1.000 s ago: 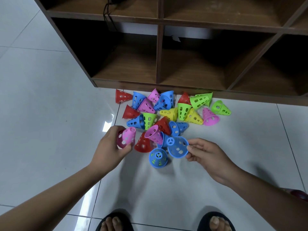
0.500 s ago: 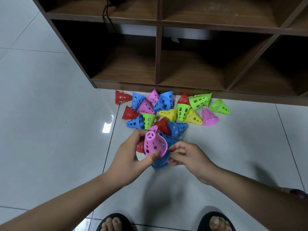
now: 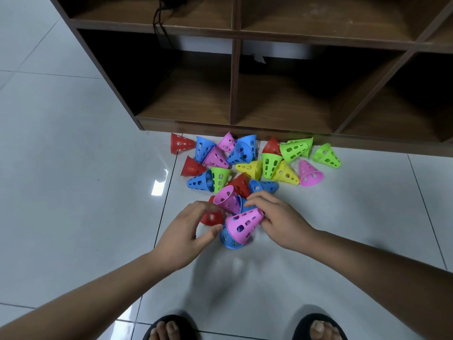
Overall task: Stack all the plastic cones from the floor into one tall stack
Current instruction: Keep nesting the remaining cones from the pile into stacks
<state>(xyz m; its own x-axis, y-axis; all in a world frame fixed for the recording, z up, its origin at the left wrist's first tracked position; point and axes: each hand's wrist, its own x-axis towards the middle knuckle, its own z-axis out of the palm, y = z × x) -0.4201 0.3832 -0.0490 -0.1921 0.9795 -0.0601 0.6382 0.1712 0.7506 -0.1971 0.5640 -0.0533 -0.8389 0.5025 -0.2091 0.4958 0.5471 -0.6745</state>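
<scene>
Right hand (image 3: 282,222): fingers (image 3: 256,201) curled and closed around the narrow end of a pink cone (image 3: 242,225), which is seated over a blue cone (image 3: 229,240); only the blue rim is seen below the pink skirt, and the pair is tilted, narrow end pointing right and far. Left hand (image 3: 190,227): fingers spread and loosely curved, nothing gripped; thumb tip is set against the left edge of the blue rim, fingertips are held over a red cone (image 3: 212,218) lying just left of the stack. Whether that red cone is touched cannot be told. A second pink cone (image 3: 228,198) is lying on its side just beyond both hands, open end facing far-left, with more blue partly hidden behind it. Farther out, the loose pile is scattered on the white tiled floor (image 3: 73,192): a blue cone (image 3: 199,181) and a green cone (image 3: 220,177) at left, red ones at the far-left edge, yellow cones (image 3: 285,173) in the middle, a pink cone (image 3: 310,174) and green cones (image 3: 327,155) at the right. The pile is bounded on the far side by the base of a dark wooden shelf unit (image 3: 235,82), a black cable (image 3: 161,23) hanging in its upper left bay. Sandalled feet (image 3: 171,327) are seen at the near edge.
</scene>
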